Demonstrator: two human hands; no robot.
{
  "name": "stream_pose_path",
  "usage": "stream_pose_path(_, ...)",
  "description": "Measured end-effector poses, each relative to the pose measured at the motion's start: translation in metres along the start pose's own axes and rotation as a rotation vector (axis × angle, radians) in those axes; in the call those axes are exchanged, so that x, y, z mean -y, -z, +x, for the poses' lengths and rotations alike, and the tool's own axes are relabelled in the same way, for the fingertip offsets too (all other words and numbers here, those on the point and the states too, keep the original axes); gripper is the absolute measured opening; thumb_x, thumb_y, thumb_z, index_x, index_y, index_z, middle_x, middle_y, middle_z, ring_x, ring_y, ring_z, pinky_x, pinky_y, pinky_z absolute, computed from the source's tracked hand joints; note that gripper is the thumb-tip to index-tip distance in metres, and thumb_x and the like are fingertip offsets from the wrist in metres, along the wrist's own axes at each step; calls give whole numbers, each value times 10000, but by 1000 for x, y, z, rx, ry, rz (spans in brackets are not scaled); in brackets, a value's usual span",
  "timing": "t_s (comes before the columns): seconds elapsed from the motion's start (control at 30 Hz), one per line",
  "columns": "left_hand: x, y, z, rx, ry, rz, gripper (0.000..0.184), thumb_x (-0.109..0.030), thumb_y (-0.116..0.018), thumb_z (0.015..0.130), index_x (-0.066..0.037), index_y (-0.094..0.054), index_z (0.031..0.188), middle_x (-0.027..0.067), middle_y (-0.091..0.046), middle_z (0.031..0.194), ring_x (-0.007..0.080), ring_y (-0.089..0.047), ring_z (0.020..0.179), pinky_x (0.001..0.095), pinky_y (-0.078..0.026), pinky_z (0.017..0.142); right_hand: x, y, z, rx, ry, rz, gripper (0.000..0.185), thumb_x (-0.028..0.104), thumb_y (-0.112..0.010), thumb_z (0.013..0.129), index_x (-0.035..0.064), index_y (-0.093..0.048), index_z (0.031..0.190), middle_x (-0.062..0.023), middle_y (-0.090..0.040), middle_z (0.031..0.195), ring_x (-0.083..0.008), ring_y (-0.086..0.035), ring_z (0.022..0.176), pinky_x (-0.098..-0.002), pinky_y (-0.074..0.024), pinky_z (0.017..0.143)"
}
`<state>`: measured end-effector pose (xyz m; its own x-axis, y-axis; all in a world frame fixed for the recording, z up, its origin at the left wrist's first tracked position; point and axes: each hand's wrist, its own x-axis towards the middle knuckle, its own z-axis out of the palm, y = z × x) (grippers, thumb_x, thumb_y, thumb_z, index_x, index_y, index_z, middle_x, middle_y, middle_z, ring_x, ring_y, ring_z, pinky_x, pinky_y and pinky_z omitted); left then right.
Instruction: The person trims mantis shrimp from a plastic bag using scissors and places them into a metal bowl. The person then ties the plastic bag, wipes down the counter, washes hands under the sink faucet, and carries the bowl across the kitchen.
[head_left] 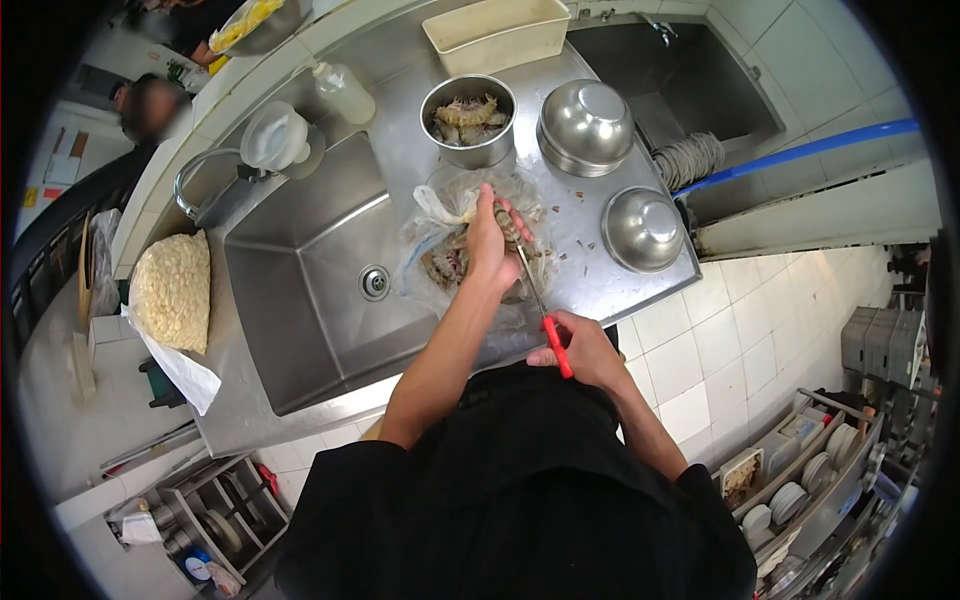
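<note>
A raw shrimp (507,226) lies in my left hand (490,240), held over the open plastic bag. My right hand (583,350) grips a slim red-handled tool (556,347) near the counter's front edge. The tool's narrow metal blade reaches up to the shrimp and touches or nearly touches it; its exact kind is not clear. Beneath my left hand the clear plastic bag (428,243) holds more shrimp (443,262), partly hidden by my hand and wrist. Behind it stands a steel pot (468,150) with several shrimp inside.
Upturned steel bowls (585,125) and another upturned bowl (643,229) sit to the right, with small scraps around. On the left is a sink (330,290), with a bag of peeled cloves or nuts (172,290) beside it. A cream bin (497,38) stands behind. A person is at upper left.
</note>
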<state>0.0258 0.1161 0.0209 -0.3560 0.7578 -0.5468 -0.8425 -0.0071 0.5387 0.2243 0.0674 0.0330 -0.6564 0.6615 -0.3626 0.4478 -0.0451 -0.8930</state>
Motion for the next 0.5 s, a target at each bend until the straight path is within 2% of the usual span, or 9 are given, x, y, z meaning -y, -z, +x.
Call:
stream_pose_path(0.1, 3, 0, -2, 45, -79, 81, 391, -460, -485, 987, -129, -473, 780, 25, -463, 608, 172, -471, 552, 334, -425, 563, 9, 6, 3, 2, 52, -50, 600, 476, -871, 647, -6, -554, 814, -123, -519, 620, -213, -469, 579, -370, -438, 593)
stream_pose_path(0.23, 3, -2, -5, 111, -145, 153, 435, -502, -452, 993, -122, -457, 782, 30, -450, 606, 177, -458, 564, 334, -423, 583, 23, 2, 5, -15, -23, -51, 610, 496, -866, 642, -1, -557, 816, -112, -522, 623, -208, -466, 581, -371, -439, 595)
stream_pose_path(0.4, -6, 0, -6, 76, -201, 187, 513, -559, -376, 1002, -114, -469, 765, 34, -463, 599, 173, -463, 555, 326, -423, 578, 24, 3, 2, -14, -60, -118, 608, 501, -860, 649, 1, -566, 833, -106, -538, 635, -205, -471, 588, -369, -444, 600)
stream_pose_path(0.5, -7, -3, -5, 77, -242, 204, 562, -587, -335, 1001, -104, -483, 755, 38, -475, 597, 170, -480, 547, 320, -422, 567, 23, 6, 0, 32, 13, -56, 621, 505, -864, 644, -2, -569, 849, -107, -549, 640, -206, -489, 599, -364, -452, 608)
